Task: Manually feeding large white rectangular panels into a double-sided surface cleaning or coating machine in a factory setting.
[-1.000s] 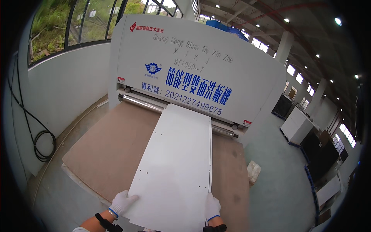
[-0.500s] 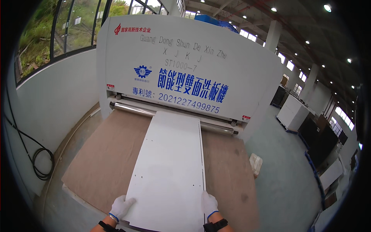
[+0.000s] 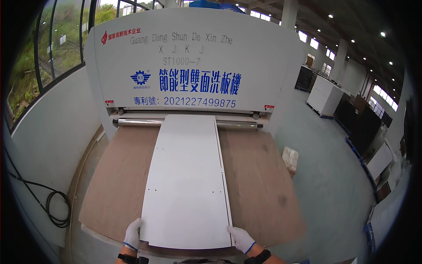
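White panel (image 3: 184, 189) gripped by left hand (image 3: 132, 234) and right hand (image 3: 241, 239); pale object (image 3: 290, 159) (container, perhaps).

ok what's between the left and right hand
The head view shows the near end of the white panel between them, the left hand at its left edge and the right hand at its right edge.

Two gloved hands (image 3: 132, 234) (image 3: 241, 239), one white panel (image 3: 184, 176)
Between the hands lies the one panel, on one brown counter (image 3: 115, 180); ahead stand one white machine (image 3: 195, 64) with two small labels (image 3: 269, 108) and one shiny roller (image 3: 140, 122); at the wrists are two dark straps (image 3: 258, 257); leftward, one coiled black cable (image 3: 69, 210).
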`<act>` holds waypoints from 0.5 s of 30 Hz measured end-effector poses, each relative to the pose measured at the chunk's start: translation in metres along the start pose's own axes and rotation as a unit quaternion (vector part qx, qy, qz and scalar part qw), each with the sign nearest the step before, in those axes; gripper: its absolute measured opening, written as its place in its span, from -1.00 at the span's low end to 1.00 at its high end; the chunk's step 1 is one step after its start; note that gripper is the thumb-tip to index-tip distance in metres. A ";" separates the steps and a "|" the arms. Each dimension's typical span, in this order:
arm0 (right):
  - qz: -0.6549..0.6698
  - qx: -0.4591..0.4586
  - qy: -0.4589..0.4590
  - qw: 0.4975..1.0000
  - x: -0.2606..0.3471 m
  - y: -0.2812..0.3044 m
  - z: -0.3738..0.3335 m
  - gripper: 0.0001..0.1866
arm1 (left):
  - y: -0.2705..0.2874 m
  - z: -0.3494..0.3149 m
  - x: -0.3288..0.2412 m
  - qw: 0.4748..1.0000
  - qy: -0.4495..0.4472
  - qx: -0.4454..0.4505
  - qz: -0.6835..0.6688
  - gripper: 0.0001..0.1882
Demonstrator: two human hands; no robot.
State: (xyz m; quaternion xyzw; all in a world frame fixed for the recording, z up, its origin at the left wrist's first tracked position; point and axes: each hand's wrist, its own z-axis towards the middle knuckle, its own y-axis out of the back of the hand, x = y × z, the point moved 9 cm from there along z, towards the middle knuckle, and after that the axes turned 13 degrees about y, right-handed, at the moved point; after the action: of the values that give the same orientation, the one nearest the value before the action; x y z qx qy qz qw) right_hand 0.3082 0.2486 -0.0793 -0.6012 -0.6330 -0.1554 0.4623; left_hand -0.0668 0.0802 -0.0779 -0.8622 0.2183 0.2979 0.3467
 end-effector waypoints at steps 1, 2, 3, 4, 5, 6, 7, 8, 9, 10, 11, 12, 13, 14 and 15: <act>0.027 0.006 0.016 0.999 0.007 -0.007 -0.002 -0.62 | 0.005 -0.003 0.002 1.000 0.002 -0.003 0.004 -0.50; 0.056 0.009 0.034 0.998 0.014 -0.011 -0.005 -0.62 | -0.026 -0.022 -0.007 0.998 0.004 0.044 -0.052 -0.45; 0.062 0.008 0.032 0.998 0.015 -0.013 -0.004 -0.62 | -0.047 -0.038 -0.011 0.990 0.004 0.089 -0.110 -0.40; 0.067 0.009 0.041 0.997 0.017 -0.015 0.001 -0.61 | -0.049 -0.043 -0.006 0.991 0.005 0.086 -0.104 -0.40; 0.072 0.009 0.050 0.996 0.019 -0.015 0.006 -0.61 | -0.048 -0.047 0.002 0.982 0.019 0.090 -0.164 -0.37; 0.083 0.026 0.064 0.994 0.023 -0.019 0.009 -0.61 | -0.050 -0.052 0.008 0.969 0.032 0.097 -0.224 -0.33; 0.089 0.027 0.066 0.994 0.025 -0.022 0.010 -0.61 | -0.058 -0.058 0.013 0.971 0.030 0.098 -0.218 -0.33; 0.097 0.024 0.074 0.992 0.030 -0.026 0.012 -0.61 | -0.071 -0.063 0.016 0.971 0.017 0.114 -0.210 -0.35; 0.104 0.021 0.082 0.991 0.033 -0.028 0.016 -0.62 | -0.084 -0.067 0.018 0.970 0.005 0.131 -0.203 -0.36; 0.106 0.018 0.070 0.992 0.029 -0.027 0.023 -0.63 | -0.096 -0.071 0.021 0.972 0.005 0.132 -0.197 -0.36; 0.111 0.017 0.071 0.991 0.030 -0.027 0.025 -0.63 | -0.111 -0.075 0.023 0.972 0.002 0.137 -0.190 -0.34; 0.130 0.030 0.058 0.989 0.029 -0.030 0.026 -0.63 | -0.120 -0.076 0.022 0.973 -0.001 0.144 -0.182 -0.32; 0.149 0.043 0.045 0.987 0.030 -0.033 0.027 -0.64 | -0.121 -0.073 0.021 0.973 0.000 0.146 -0.177 -0.32; 0.154 0.041 0.049 0.986 0.033 -0.031 0.029 -0.64 | -0.124 -0.067 0.024 0.962 0.021 0.163 -0.217 -0.32; 0.183 0.059 0.043 0.980 0.034 -0.035 0.030 -0.64 | -0.127 -0.062 0.027 0.949 0.044 0.179 -0.257 -0.32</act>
State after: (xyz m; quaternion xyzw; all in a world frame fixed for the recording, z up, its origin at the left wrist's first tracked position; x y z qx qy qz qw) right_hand 0.2697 0.2845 -0.0559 -0.6718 -0.4996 -0.0561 0.5441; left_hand 0.0494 0.1150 -0.0004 -0.8253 0.0536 0.1167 0.5500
